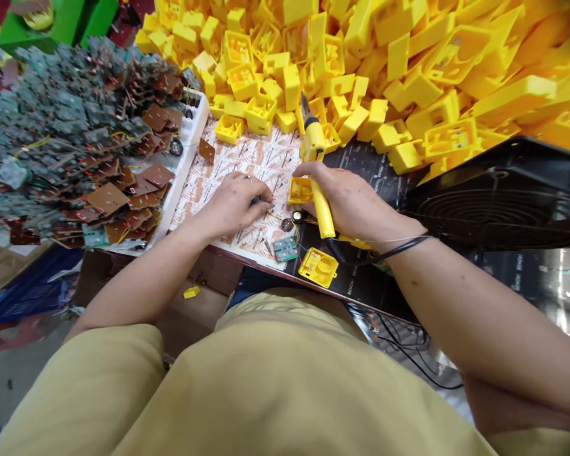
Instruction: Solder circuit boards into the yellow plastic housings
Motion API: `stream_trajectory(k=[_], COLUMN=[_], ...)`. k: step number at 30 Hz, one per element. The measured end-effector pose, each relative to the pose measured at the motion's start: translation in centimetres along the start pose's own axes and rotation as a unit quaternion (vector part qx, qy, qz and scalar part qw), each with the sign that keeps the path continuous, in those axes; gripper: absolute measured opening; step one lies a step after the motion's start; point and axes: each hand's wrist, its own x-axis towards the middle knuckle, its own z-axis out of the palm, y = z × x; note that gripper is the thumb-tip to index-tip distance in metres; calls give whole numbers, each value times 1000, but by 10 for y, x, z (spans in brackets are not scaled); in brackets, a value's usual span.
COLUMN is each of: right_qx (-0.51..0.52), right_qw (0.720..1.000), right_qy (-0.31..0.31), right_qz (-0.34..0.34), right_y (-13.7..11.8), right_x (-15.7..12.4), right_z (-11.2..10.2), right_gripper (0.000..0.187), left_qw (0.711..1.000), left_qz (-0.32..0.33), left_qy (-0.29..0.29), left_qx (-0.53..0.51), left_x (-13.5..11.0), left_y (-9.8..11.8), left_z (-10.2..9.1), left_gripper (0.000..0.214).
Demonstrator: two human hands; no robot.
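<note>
My right hand (349,196) is wrapped round a yellow hot glue gun (323,212), its metal nozzle aimed away from me. Beneath that hand, close to its fingers, sits a small open yellow housing (300,190). My left hand (237,202) rests on the printed sheet with thumb and fingers pinched together; what they hold is mostly hidden, though thin wires lie at the fingertips. Between the hands are two small round speakers (287,225). Nearer to me lie a green circuit board (285,249) and an open yellow case half (318,267).
Circuit boards (66,139) are heaped in a white tray (190,152) on the left. Yellow housings (351,63) pile up across the back. A black fan (498,196) stands at right. One brown board (206,151) lies by the tray. An open cardboard box (209,278) sits below the table edge.
</note>
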Motion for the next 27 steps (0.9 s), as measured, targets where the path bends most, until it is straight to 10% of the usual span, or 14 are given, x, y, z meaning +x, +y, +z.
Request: stream_trajectory(k=[11, 18, 27], right_qx=[-32, -5, 69], right_qw=[999, 1000, 970], right_qy=[-1, 0, 224], right_qz=[15, -8, 69], right_y=[-6, -15, -49], right_x=[-8, -28, -91], right_z=[4, -8, -55], right_gripper=[33, 42, 26], left_qw=[991, 983, 989], left_qz=[33, -49, -27], left_qy=[-38, 40, 29], left_qx=[122, -169, -144], left_x=[8, -3, 18], left_y=[5, 2, 25], left_z=[-5, -8, -6], left_gripper=[20, 16, 16])
